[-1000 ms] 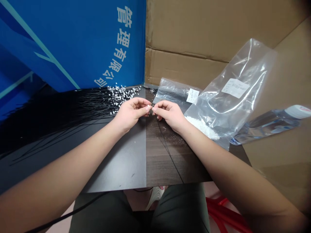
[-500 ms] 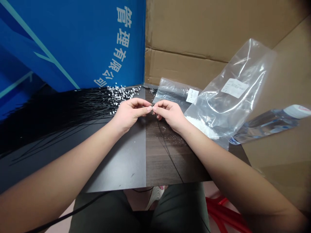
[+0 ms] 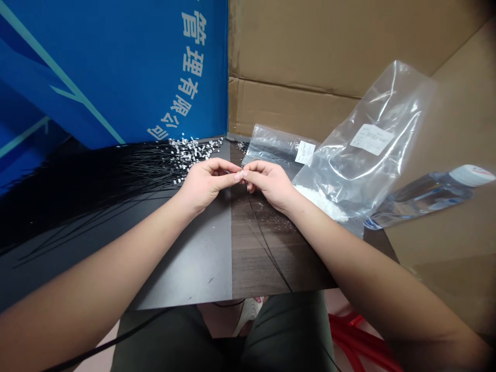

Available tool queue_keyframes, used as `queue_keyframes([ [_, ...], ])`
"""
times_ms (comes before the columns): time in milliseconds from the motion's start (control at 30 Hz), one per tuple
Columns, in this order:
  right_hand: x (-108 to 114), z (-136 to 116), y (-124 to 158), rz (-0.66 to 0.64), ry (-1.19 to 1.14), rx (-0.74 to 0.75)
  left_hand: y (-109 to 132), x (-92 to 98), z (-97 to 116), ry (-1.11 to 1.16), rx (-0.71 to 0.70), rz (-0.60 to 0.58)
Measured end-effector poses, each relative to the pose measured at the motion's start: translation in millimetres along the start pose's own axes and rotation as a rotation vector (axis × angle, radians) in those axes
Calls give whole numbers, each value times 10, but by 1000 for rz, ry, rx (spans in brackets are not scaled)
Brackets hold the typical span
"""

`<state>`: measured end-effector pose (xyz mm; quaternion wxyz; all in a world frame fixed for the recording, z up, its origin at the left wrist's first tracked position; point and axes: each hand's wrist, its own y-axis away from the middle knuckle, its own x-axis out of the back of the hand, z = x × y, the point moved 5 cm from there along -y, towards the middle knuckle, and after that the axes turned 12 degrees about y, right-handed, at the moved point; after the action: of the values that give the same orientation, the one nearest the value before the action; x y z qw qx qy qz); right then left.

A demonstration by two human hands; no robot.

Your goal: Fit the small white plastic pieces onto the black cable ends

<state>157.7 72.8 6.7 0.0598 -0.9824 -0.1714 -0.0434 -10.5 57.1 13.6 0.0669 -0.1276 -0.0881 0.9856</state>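
Head view, and the main thing here is a thin black wire (image 3: 267, 242), which comes up to the middle of the shot where the fingertips (image 3: 237, 175) of both hands meet. The left hand (image 3: 205, 183) and right hand (image 3: 270, 185) are both closed in a narrow pinch, tips almost touching. Whatever's right at the pinch is tiny and mostly hidden by the fingers, so I can't make it out. From there the wire drops past the right hand and runs across the desk (image 3: 194, 263) toward the front edge. The desk is two-tone btw, plain dark grey on the left and dark wood grain on the right.

Just left of the hands there's a big fan of black wires (image 3: 96, 191) spread over the desk, and the little white pieces (image 3: 194, 150) on their ends are bunched up along the back edge. Beyond the right hand is a small clear plastic bag (image 3: 277, 147) with a white label, and next to it a bigger clear bag (image 3: 364, 144), also labelled, with white stuff (image 3: 321, 204) in the bottom. Further right a clear plastic bottle (image 3: 422, 199) lies on its side.

Behind it all are brown cardboard (image 3: 290, 51) and a blue banner (image 3: 116, 77) with white Chinese characters. Below the desk you can see the person's dark trousers (image 3: 282, 336) and something red and plastic (image 3: 356, 343).
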Motion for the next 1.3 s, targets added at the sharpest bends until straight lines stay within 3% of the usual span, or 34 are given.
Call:
queue_keyframes([
  [467, 65, 26, -18, 10, 92, 41, -15, 24, -13, 21, 45, 5],
  [667, 81, 31, -24, -2, 174, 43, -20, 31, -31, -78, 89, -32],
  [967, 69, 39, -36, 1, 202, 27, -41, 43, -77, -274, 87, -78],
  [1100, 136, 90, -57, 46, 225, 8, -56, 68, -30, -522, 55, -77],
  [1300, 190, 90, -78, 90, 233, 3, -37, 33, 82, -802, 21, -289],
])
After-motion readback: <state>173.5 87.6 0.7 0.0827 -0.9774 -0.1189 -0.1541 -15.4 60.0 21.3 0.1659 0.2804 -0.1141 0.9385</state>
